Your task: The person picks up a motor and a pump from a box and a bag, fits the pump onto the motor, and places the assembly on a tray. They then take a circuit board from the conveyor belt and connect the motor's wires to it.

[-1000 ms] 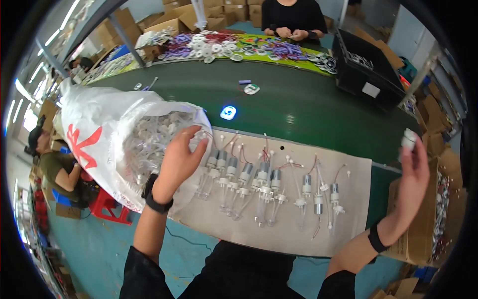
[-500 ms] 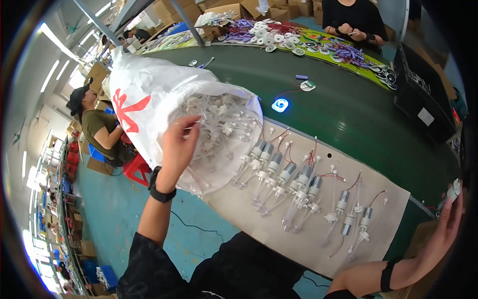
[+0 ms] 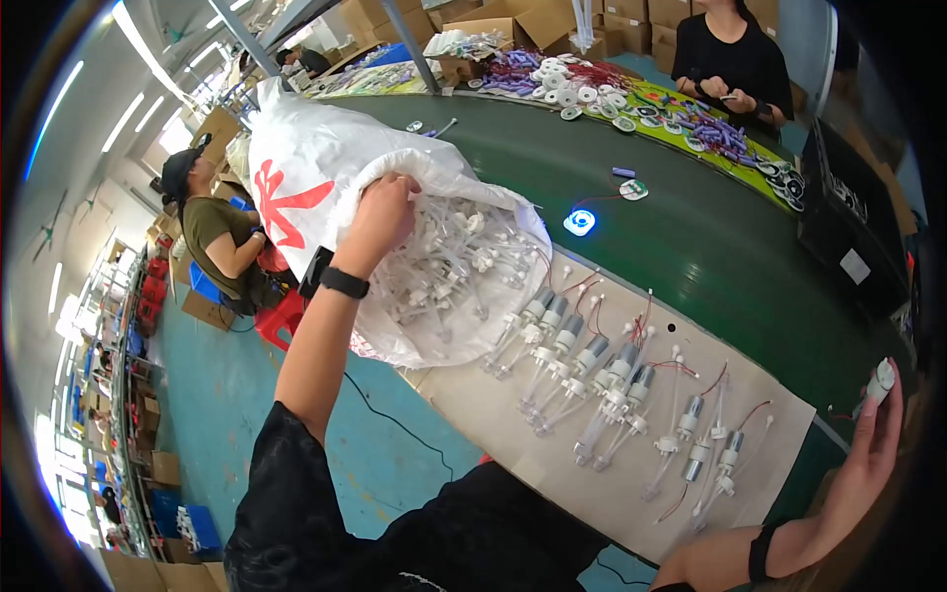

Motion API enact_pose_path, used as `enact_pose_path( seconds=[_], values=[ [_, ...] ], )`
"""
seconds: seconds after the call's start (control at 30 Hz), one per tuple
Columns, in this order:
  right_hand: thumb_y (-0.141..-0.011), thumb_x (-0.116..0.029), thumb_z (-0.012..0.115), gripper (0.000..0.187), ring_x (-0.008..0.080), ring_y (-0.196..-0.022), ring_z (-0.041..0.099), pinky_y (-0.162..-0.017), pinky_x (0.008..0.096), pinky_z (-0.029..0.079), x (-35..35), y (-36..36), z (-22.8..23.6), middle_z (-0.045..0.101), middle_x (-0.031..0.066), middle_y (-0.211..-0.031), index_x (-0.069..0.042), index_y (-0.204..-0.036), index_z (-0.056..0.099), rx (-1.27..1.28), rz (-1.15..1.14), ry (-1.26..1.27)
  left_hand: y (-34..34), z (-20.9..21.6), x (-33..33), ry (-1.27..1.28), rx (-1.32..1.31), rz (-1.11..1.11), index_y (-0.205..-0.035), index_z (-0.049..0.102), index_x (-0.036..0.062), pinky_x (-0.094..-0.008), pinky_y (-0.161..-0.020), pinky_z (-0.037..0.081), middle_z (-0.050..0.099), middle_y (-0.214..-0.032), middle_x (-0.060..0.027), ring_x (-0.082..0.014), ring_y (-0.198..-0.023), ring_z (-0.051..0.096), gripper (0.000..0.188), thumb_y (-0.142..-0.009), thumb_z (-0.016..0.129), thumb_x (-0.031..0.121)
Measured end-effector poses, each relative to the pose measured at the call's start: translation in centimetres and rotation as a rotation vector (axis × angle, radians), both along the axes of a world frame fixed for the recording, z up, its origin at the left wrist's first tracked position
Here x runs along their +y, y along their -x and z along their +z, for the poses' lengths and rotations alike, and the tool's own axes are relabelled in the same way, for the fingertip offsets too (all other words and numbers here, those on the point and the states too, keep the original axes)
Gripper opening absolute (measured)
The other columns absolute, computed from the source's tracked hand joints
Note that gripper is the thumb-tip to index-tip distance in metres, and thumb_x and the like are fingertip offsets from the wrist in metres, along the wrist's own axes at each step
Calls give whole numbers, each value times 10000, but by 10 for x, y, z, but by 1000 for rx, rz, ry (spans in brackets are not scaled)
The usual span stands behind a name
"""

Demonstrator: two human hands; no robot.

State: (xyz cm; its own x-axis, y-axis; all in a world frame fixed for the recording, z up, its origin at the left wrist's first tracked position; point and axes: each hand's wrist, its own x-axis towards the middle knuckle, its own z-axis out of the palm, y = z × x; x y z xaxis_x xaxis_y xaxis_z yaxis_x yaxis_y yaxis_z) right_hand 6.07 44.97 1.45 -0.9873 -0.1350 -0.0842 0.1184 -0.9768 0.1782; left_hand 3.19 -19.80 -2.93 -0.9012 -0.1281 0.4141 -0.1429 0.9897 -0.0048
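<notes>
Wht part (image 3: pixel 882 379) pinched in R fingers (image 3: pixel 866 418); L fingers (image 3: pixel 400 185) at bag rim (image 3: pixel 430 165), grip unclear.

Green belt (image 3: pixel 710 271), bearing one lit blue-white device (image 3: pixel 580 223), one purple cylinder (image 3: pixel 623 173) and one round board (image 3: pixel 633 189), all near one another. Beyond it, a yellow-green mat (image 3: pixel 745 172) carries heaped purple cylinders (image 3: pixel 715 131) and white discs (image 3: pixel 567 96). Right: black bin (image 3: pixel 837 232), white label (image 3: pixel 854 266) on its side. Behind the mat stands a person in black (image 3: pixel 735 64); cartons (image 3: pixel 636 37) lie farther back. Left: a person in olive (image 3: pixel 212 222), red stool (image 3: pixel 281 316), dark cable (image 3: pixel 400 421) on a teal floor (image 3: pixel 237 424). The far-left racks (image 3: pixel 123 414) hold apparently mixed stock, blurred.
</notes>
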Motion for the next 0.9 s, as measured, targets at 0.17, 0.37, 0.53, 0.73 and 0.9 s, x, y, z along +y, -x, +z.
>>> enact_pose_path(
  seconds=[0.17,0.37,0.53,0.73,0.9],
  values=[
    [-1044,-204,482,411,197,-1250,515,-1049,294,370,7,4,-7,552,105,-1387,-16,-1409,500,-134,335,770,31,-33,-39,175,-269,-179,-1141,720,129,-439,-917,513,663,-1068,-187,-368,-1026,637,395,-772,613,34],
    [-1046,-185,487,429,185,-1264,512,-1053,298,383,36,21,-32,538,100,-1410,-7,-1436,468,-127,443,877,5,4,16,50,-213,21,-1105,674,21,-419,-899,503,664,-1101,-223,-383,-1067,624,364,-760,565,-17],
    [-1046,-166,489,406,186,-1226,533,-1007,289,419,-8,3,-11,545,86,-1395,-43,-1433,484,-515,980,3254,-52,20,64,88,-160,9,-1122,650,0,-447,-833,511,635,-1031,-195,-352,-960,628,267,-886,536,48],
    [-1035,-122,490,391,162,-1142,567,-914,270,472,-39,0,-5,555,78,-1369,-44,-1418,497,-509,965,3716,-91,33,111,181,97,-51,-1103,673,43,-399,-671,532,586,-920,-131,-293,-789,636,224,-902,605,115],
    [-1031,-108,489,391,155,-1112,579,-841,260,496,-38,0,-4,555,77,-1366,-52,-1418,499,-603,974,3636,-94,66,125,69,398,65,-1111,677,30,-399,-658,532,633,-1023,-151,-304,-796,655,231,-907,616,118]
  ],
)
